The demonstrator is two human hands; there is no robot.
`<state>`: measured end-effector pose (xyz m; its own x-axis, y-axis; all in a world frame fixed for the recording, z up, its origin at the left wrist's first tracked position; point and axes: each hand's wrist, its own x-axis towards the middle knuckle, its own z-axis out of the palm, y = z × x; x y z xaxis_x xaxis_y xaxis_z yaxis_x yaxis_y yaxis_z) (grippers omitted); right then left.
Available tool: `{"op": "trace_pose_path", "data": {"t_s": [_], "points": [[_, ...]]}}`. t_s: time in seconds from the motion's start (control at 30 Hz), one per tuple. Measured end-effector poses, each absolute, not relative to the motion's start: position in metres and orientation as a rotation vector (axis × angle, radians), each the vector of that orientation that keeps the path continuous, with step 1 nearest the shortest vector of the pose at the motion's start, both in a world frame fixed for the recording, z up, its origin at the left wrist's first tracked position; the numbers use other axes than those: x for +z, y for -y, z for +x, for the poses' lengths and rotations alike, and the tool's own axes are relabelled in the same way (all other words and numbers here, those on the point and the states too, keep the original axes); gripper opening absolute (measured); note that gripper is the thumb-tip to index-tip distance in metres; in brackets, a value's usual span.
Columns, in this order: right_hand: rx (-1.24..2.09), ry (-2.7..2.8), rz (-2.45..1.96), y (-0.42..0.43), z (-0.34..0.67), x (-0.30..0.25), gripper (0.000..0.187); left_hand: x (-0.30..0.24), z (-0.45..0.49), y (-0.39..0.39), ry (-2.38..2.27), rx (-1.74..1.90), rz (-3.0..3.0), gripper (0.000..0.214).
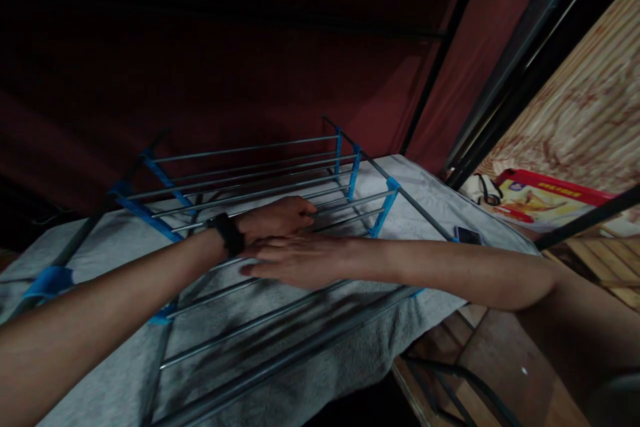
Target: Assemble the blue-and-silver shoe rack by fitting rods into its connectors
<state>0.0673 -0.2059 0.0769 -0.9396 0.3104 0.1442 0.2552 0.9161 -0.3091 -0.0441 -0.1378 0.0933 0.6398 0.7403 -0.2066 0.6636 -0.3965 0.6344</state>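
Note:
A rack (280, 312) of thin grey metal tubes with blue joining pieces lies across a grey-white blanket, its rows of bars running left to right. My left hand (275, 217), with a black watch on the wrist, reaches over the middle bars. Its fingers curl round at bar level; the hand itself covers most of the grip. Just below it, my right hand (300, 260) crosses in from the right, palm down. The right fingers stretch out to the left over the bars, close under the left wrist.
The blanket (430, 197) covers a raised bed-like surface against a dark red curtain (250, 73). On its right part lies a phone (468, 235). Beyond a dark post (520, 87) is a red and yellow box (545, 200). A dark metal frame (460, 370) stands at lower right.

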Motion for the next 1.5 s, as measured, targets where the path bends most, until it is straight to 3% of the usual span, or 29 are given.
{"op": "trace_pose_path", "data": {"t_s": [0.1, 0.23, 0.37, 0.5, 0.6, 1.2, 1.5], "points": [[0.766, 2.922, -0.43, 0.216, 0.129, 0.109, 0.023, 0.088, -0.048, 0.14, -0.976, 0.139, 2.059, 0.023], [0.693, 1.975, -1.053, 0.192, 0.225, 0.124, 0.019, 0.077, -0.053, 0.14, -0.927, 0.194, 2.003, 0.027], [0.781, 1.292, -1.243, 0.154, 0.283, 0.088, 0.014, 0.074, -0.054, 0.139, -0.928, 0.219, 1.989, 0.029], [1.191, 0.965, -1.322, 0.142, 0.288, 0.053, 0.024, 0.075, -0.053, 0.141, -0.961, 0.209, 1.953, 0.028], [1.323, 0.935, -1.254, 0.142, 0.284, 0.045, 0.026, 0.071, -0.054, 0.14, -0.954, 0.238, 1.913, 0.028], [1.293, 0.922, -1.254, 0.139, 0.281, 0.045, 0.015, 0.074, -0.056, 0.15, -1.059, 0.293, 1.917, 0.035], [1.293, 0.94, -1.23, 0.14, 0.279, 0.044, 0.019, 0.073, -0.058, 0.148, -1.06, 0.308, 1.957, 0.039]]}}
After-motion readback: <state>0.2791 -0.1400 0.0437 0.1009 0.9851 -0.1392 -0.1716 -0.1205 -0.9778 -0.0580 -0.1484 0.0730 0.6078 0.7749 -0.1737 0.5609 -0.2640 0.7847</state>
